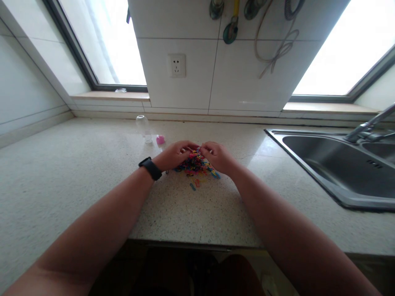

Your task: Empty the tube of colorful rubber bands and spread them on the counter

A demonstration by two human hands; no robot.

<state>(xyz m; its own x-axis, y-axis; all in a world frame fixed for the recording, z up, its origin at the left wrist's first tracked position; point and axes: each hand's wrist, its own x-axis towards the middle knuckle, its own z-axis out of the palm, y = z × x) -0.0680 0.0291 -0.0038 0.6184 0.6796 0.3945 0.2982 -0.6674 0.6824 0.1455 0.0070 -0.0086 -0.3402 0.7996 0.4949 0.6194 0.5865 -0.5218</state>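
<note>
Resting on the bench [92, 172]: pile of small coloured clips [196, 164], light, stiff, slippery. Left hand [173, 156] and right hand [218, 157] curl loosely around it; actual grip indiscernible. Best pinched singly.

Your hands rest on a speckled stone countertop [77, 172], smooth with a soft sheen. The small clips [196, 164] look like glossy coloured plastic. Near the right edge, the sink [311, 164] is brushed metal. The bottle [143, 127] is clear plastic.

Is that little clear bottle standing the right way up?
No, upside down: the clear bottle rests on its narrow neck, rounded base upward; a pink cap lies beside it.
</note>
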